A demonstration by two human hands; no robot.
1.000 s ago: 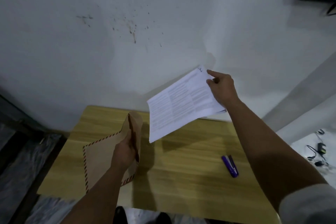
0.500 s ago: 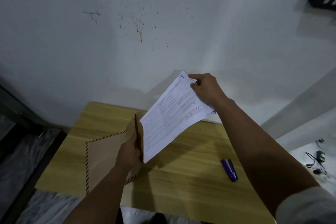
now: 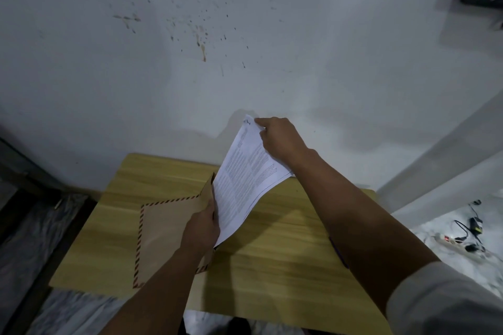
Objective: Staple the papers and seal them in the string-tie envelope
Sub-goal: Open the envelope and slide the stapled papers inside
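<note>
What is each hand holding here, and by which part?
The left hand grips the brown envelope at its open mouth edge. The right hand pinches the printed papers by their top corner, lower end at the envelope's mouth.

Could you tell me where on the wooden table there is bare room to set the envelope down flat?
Bare wood lies on the table between the envelope and the right forearm, and along the far edge left of the papers. It is crowded at the envelope mouth, where the left hand and papers meet; the right hand holds their top.
</note>
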